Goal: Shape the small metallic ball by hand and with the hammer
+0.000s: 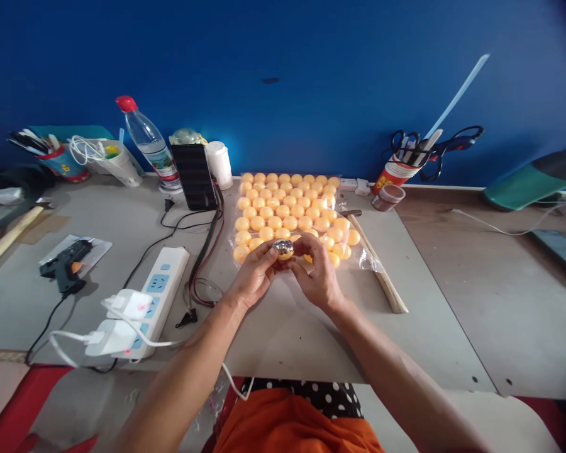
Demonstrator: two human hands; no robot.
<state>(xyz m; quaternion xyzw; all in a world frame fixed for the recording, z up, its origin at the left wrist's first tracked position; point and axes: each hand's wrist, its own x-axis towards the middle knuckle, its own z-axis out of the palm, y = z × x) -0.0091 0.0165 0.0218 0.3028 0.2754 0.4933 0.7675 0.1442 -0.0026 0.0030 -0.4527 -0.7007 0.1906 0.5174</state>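
A small ball (pixel 283 248), shiny silver on top and yellow-orange at its lower edge, is held up over the front of the table. My left hand (pixel 255 277) pinches it from the left, thumb against its side. From the right, my right hand (pixel 319 277) curls its fingers around the other side, with the index fingertip touching it. The fingers hide most of the underside. Just behind both hands lies a clear plastic bag of orange balls (pixel 290 223), packed in rows. A hammer's wooden handle (pixel 382 270) rests to the right of the bag.
Left of my forearm lies a power strip (pixel 163 277) with white chargers and cables. A black glue gun (pixel 70 264) is farther left. At the back stand a phone (pixel 194 176), a red-capped bottle (pixel 151 145) and a scissors-filled cup (pixel 400 167). The table's front edge is close.
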